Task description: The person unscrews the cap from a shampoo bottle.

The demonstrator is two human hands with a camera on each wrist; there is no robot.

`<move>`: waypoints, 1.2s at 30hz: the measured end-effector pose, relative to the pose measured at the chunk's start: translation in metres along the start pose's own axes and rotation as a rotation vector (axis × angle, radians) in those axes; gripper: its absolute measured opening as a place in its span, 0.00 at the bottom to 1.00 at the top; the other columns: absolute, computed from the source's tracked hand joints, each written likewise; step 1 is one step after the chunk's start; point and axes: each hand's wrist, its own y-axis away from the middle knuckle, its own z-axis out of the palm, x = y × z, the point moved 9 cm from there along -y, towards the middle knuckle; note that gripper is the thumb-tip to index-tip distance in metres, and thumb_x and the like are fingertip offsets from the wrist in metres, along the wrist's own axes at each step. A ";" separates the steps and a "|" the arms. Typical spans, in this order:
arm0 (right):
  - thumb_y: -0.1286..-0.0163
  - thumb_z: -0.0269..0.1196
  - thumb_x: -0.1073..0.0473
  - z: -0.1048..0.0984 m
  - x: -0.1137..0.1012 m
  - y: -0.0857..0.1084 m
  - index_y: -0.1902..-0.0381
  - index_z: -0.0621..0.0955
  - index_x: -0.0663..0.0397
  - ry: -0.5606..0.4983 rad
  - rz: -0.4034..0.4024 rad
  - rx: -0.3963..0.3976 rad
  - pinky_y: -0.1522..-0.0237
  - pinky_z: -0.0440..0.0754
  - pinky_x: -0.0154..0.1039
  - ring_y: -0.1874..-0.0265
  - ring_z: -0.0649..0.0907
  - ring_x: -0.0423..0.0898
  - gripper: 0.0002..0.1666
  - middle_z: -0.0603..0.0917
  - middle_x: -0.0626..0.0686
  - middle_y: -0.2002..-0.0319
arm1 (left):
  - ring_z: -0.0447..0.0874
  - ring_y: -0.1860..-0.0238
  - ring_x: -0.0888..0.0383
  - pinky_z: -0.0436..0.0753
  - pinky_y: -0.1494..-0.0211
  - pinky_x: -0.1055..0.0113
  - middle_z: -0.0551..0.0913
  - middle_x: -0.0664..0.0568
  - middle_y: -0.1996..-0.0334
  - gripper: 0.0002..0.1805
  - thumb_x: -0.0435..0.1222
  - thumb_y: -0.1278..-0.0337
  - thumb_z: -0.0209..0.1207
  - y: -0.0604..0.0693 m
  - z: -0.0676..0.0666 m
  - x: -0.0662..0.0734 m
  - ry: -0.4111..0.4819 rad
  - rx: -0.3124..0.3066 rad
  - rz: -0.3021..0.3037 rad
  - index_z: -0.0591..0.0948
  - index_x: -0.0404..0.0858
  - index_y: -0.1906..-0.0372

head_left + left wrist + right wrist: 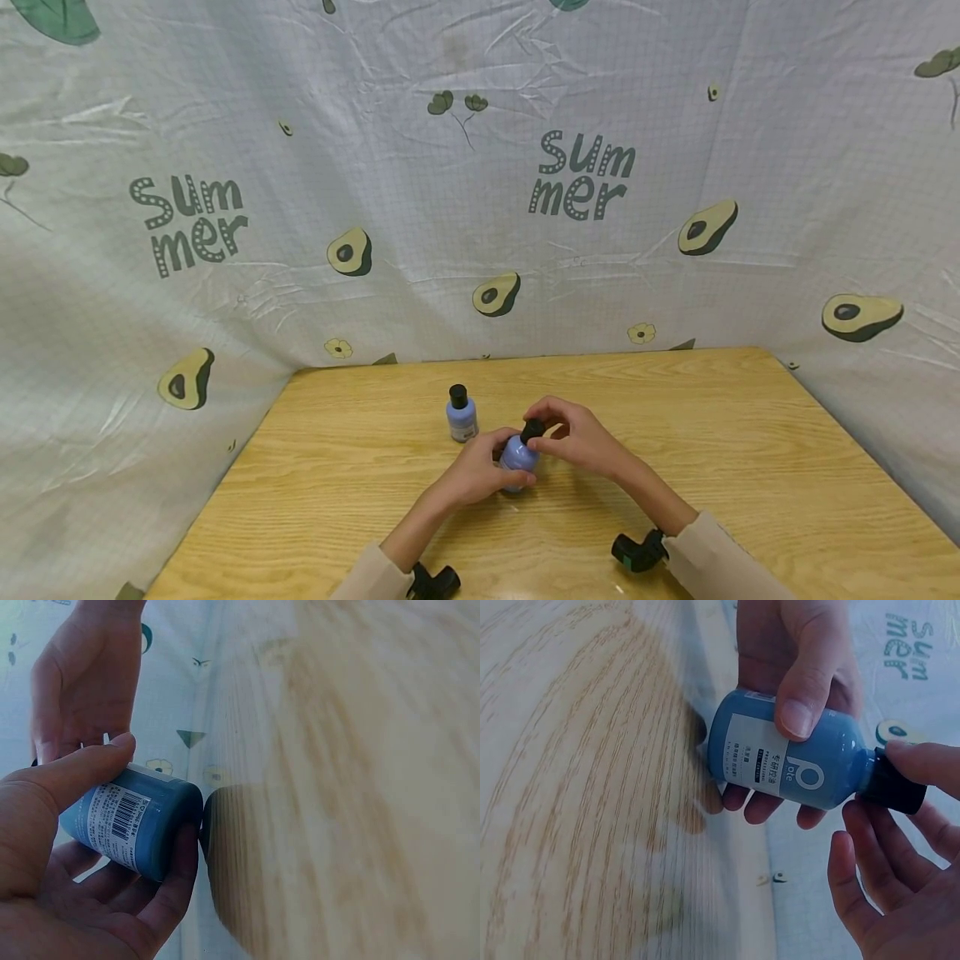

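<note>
On tbl (337,467), 1 blue btl (462,422) upright; L hand (481,472) grips 2nd btl (518,455), R hand (581,433) pinches its blk cap (533,428).

Look at the left forearm (420,521) and right forearm (656,493), slanting in toward each other! The left hand (477,469) holds a curled grip, left thumb (79,774) opposite its fingers (169,896), while the right hand (581,438), slightly farther forward, pinches between right thumb (926,763) and fingertips (856,822).
</note>
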 end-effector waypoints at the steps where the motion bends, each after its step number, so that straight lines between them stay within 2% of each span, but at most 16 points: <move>1: 0.28 0.68 0.58 0.000 -0.001 0.000 0.44 0.81 0.57 0.005 -0.006 -0.003 0.53 0.83 0.35 0.54 0.82 0.42 0.18 0.84 0.57 0.52 | 0.85 0.46 0.53 0.84 0.47 0.58 0.85 0.46 0.43 0.32 0.41 0.42 0.74 0.000 0.000 0.000 -0.002 0.001 -0.001 0.79 0.39 0.33; 7: 0.27 0.67 0.59 0.001 -0.005 0.001 0.42 0.80 0.57 0.026 -0.038 -0.010 0.51 0.83 0.36 0.53 0.83 0.43 0.18 0.85 0.57 0.51 | 0.85 0.45 0.52 0.84 0.47 0.57 0.85 0.46 0.43 0.33 0.42 0.43 0.74 0.000 0.000 0.000 -0.005 0.005 -0.011 0.78 0.38 0.33; 12: 0.28 0.69 0.56 -0.001 0.001 0.001 0.43 0.81 0.56 0.028 -0.001 0.016 0.53 0.83 0.35 0.54 0.83 0.42 0.19 0.85 0.56 0.52 | 0.84 0.44 0.51 0.84 0.46 0.56 0.85 0.46 0.43 0.33 0.42 0.43 0.74 0.001 0.000 0.000 -0.002 0.004 -0.018 0.78 0.39 0.32; 18: 0.29 0.70 0.56 0.000 0.005 0.000 0.45 0.80 0.62 0.013 0.027 0.018 0.54 0.84 0.35 0.56 0.82 0.40 0.21 0.85 0.55 0.54 | 0.84 0.44 0.51 0.84 0.46 0.55 0.85 0.46 0.43 0.33 0.42 0.42 0.74 0.000 0.001 -0.001 0.004 0.000 -0.021 0.78 0.40 0.33; 27: 0.28 0.68 0.59 0.001 -0.001 0.000 0.41 0.80 0.63 0.021 -0.009 -0.006 0.52 0.83 0.36 0.53 0.83 0.42 0.21 0.85 0.57 0.51 | 0.84 0.44 0.52 0.84 0.46 0.56 0.85 0.46 0.43 0.33 0.42 0.42 0.74 -0.001 0.000 -0.001 0.000 0.000 -0.016 0.78 0.40 0.32; 36: 0.28 0.69 0.56 0.000 0.000 -0.001 0.42 0.81 0.54 0.005 -0.006 0.017 0.52 0.83 0.36 0.52 0.83 0.42 0.20 0.85 0.56 0.49 | 0.84 0.43 0.50 0.84 0.44 0.54 0.84 0.45 0.41 0.35 0.42 0.42 0.74 -0.001 0.000 -0.002 -0.002 0.003 -0.021 0.77 0.38 0.31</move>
